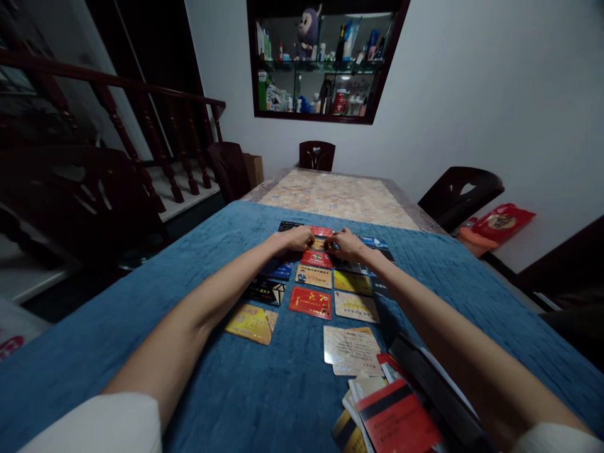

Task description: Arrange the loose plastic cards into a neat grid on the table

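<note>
Rows of plastic cards lie on the blue cloth in front of me. My left hand (299, 238) and my right hand (347, 245) meet over the far rows, fingers curled in at either end of a small gold card (319, 244). Just beyond it is a red card (321, 231), and on the near side another red card (316, 258). Closer to me come a beige VIP card (313, 276), a yellow card (353, 283), a red card with gold print (310, 302) and a pale card (356, 306). My hands and forearms hide parts of several cards.
Stacked pale cards (352, 349) lie nearer me. Beside them, under my right forearm, are a loose pile of cards (396, 415) and a dark case (436, 384). Chairs (460, 195) stand around the table, and a patterned cover (335, 192) shows at its far end.
</note>
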A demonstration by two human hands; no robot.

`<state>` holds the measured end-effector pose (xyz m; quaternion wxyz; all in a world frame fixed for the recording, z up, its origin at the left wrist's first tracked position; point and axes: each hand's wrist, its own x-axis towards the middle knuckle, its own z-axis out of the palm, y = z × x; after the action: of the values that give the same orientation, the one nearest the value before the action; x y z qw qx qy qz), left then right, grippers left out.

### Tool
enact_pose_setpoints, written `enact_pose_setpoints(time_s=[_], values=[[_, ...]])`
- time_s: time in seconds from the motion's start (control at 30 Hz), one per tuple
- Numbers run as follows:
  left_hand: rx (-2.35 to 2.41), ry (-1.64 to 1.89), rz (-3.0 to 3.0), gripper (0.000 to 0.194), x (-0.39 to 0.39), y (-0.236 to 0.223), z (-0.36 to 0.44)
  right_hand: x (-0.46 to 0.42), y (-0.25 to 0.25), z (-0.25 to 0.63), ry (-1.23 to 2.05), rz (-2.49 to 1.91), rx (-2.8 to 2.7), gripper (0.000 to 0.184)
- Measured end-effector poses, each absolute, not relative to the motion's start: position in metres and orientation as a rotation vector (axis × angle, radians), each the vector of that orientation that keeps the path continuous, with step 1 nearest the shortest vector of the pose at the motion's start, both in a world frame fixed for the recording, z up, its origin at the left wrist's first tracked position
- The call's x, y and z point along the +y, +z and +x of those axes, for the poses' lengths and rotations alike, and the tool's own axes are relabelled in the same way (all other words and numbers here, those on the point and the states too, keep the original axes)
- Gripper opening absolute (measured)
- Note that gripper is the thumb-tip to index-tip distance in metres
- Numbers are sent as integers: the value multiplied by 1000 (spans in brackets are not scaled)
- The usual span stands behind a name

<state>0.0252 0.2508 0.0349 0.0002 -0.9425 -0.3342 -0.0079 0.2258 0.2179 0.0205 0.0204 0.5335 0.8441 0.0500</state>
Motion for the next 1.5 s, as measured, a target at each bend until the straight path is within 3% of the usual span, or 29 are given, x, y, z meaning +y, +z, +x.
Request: enact_pose_setpoints(time_s=[0.43,0.83,1.5], values=[[-1144,49,-2857,27,239,41,29,208,27,221,154,1707,2574,31],[-1123,-131,-2775,28,211,46,23,179,40,229,190,1712,2638,33],[-919,-446,-2848,24,80,33,5,56,49,250,204,1687,2839,23]])
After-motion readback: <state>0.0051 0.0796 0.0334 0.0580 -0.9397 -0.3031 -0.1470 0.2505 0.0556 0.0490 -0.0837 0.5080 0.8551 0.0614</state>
